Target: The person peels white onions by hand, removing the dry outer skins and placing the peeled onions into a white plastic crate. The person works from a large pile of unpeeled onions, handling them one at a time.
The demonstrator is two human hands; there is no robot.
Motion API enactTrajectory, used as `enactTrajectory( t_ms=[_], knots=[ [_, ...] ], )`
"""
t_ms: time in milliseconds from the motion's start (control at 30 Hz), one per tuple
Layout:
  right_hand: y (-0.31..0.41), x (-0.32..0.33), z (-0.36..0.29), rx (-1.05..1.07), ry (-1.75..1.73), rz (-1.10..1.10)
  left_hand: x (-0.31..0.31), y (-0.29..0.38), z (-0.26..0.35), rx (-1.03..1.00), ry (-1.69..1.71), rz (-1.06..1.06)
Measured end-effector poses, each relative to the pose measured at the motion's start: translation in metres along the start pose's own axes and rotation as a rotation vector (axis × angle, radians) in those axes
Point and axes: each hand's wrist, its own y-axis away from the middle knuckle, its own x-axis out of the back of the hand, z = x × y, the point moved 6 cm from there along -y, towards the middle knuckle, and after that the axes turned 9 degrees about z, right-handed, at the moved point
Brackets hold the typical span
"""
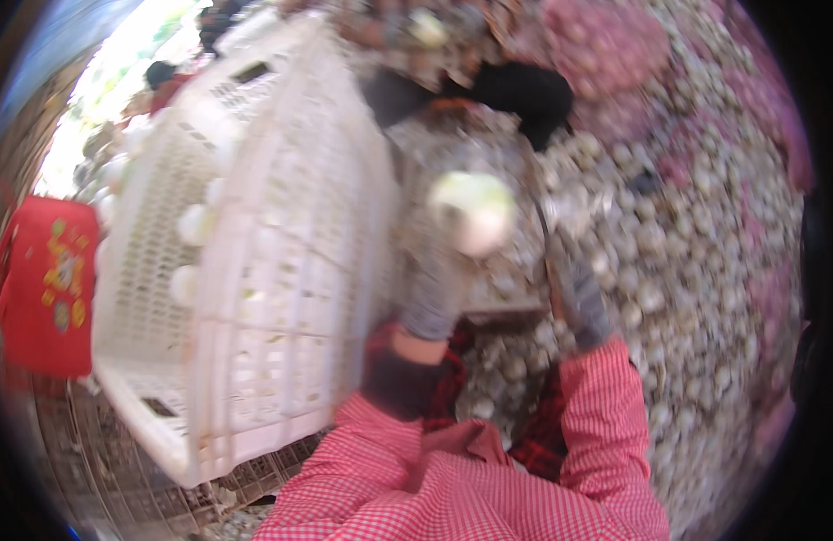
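Observation:
My left hand (431,284), in a grey glove, holds a large peeled onion (474,215), white with a green-tinged top. The onion is raised above a shallow box (504,310) strewn with onion skins and scraps. My right hand (582,294), also gloved in grey, is at the right side of that box. A narrow brown and dark strip runs along its inner side; blur hides whether this is a tool in the hand or the box's edge.
A white perforated plastic crate (288,270) stands tilted at my left, with several peeled onions (195,224) inside. Beyond it is a red printed stool or case (48,287). Unpeeled onions (660,297) cover the ground at right, near a pink mesh sack (606,51). Another person sits opposite.

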Motion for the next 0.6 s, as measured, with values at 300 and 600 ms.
enactTrajectory(
  t_ms=[300, 600],
  knots=[
    [0.018, -0.007, 0.036, -0.229, 0.479, -0.414, -0.052, 0.094, 0.207, -0.789, 0.733, -0.439],
    [0.056, -0.024, 0.027, 0.723, 1.178, -0.955, -0.076, 0.058, 0.109, -0.567, -0.035, -0.36]
  ],
)
